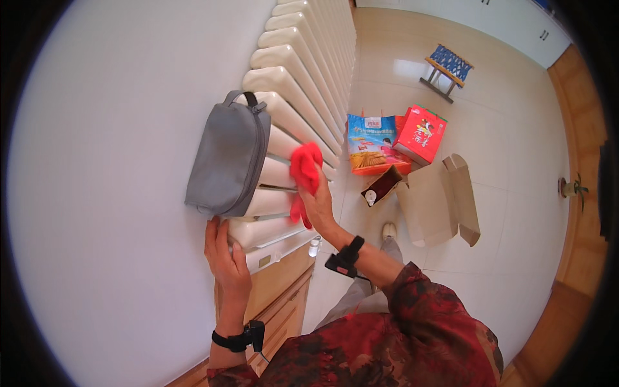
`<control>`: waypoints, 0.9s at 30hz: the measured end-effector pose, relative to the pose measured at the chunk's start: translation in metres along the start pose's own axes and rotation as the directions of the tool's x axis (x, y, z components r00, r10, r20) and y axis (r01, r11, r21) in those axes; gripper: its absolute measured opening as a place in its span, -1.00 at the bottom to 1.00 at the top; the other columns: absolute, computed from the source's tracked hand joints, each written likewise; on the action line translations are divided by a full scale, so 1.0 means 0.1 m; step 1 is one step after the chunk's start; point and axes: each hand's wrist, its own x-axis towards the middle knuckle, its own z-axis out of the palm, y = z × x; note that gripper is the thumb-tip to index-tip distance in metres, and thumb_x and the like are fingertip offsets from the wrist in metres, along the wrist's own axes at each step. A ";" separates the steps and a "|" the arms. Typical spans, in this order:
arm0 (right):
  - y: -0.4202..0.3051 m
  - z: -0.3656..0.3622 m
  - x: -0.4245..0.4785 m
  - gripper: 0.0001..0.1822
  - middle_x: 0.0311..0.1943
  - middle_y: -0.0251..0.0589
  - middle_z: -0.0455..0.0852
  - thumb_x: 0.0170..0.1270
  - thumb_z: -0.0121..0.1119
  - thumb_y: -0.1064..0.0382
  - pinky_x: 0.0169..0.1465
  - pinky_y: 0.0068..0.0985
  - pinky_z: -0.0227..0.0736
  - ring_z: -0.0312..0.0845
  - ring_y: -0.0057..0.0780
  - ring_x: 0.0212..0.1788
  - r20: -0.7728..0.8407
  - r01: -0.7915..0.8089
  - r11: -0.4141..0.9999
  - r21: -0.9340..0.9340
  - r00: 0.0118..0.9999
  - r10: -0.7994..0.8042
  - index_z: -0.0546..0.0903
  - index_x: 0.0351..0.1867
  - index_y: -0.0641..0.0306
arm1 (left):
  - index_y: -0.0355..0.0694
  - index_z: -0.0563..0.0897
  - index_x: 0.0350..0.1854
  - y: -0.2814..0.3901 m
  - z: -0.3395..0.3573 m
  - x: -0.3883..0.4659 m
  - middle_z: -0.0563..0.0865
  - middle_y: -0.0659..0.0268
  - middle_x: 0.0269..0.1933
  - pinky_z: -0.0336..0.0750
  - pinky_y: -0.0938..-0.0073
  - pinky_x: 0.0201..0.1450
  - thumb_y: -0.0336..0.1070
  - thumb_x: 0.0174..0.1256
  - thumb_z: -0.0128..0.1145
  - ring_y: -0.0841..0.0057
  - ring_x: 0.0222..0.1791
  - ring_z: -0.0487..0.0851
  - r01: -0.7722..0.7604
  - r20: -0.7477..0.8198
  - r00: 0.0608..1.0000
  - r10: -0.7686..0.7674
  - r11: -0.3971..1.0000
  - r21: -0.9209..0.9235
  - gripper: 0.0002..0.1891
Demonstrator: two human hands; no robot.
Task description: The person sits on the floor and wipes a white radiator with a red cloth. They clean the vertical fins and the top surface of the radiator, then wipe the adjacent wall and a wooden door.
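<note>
My right hand holds a bunched red cloth against the front of a white column radiator. Part of the cloth hangs below the hand. At the radiator's near end, my left hand rests with its fingers apart, the fingertips close to the wall and just below a grey zippered pouch. The pouch lies on top of the radiator columns, beside the wall, with its loop handle at the far end.
On the tiled floor to the right are a blue printed bag, a red box, a small open bag and an unfolded cardboard box. Farther off stands a folding stool. A wooden cabinet lies below the radiator's near end.
</note>
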 end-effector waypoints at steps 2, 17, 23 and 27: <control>-0.43 0.09 0.39 -0.33 0.24 0.07 0.37 0.25 0.17 0.41 0.36 -0.33 0.18 0.29 -0.02 0.29 0.019 0.127 0.992 0.014 0.992 -0.127 0.21 0.40 0.24 | -0.38 0.42 0.24 0.01 0.00 0.01 0.36 -0.05 0.35 0.15 0.13 0.38 -0.35 0.35 -0.15 0.01 0.34 0.30 0.012 0.006 1.000 -0.012 1.000 -0.001 -0.57; 1.30 -0.33 1.69 -0.33 0.22 0.04 0.41 0.26 0.20 0.34 0.35 -0.32 0.19 0.29 -0.02 0.29 -0.203 -0.068 0.991 -0.114 0.978 0.044 0.23 0.40 0.17 | -0.49 0.38 0.27 -0.08 0.01 -0.16 0.30 -0.11 0.37 0.03 0.16 0.43 -0.03 0.48 -0.23 0.11 0.42 0.21 0.258 0.034 0.966 -0.255 0.952 -0.162 -0.42; 2.53 -0.77 1.75 -0.32 0.14 0.11 0.53 0.18 0.24 0.28 0.25 -0.33 0.33 0.45 -0.01 0.19 -0.200 -0.325 0.912 -0.250 0.939 0.280 0.28 0.35 0.24 | -0.42 0.54 0.07 -0.15 -0.31 -0.74 0.56 -0.23 0.08 0.51 0.08 0.03 -0.23 0.42 -0.03 -0.08 0.05 0.55 0.225 -0.121 0.970 -0.212 0.968 0.109 -0.64; 3.18 -1.08 1.72 -0.32 0.10 0.12 0.58 0.15 0.24 0.26 0.22 -0.31 0.36 0.50 0.01 0.15 -0.300 -0.407 0.901 -0.150 0.887 0.351 0.29 0.33 0.31 | -0.49 0.49 0.11 -0.18 -0.37 -0.55 0.57 -0.22 0.08 0.53 0.09 -0.03 -0.05 0.45 -0.04 -0.08 -0.02 0.58 0.032 0.119 0.983 -0.143 0.758 0.651 -0.50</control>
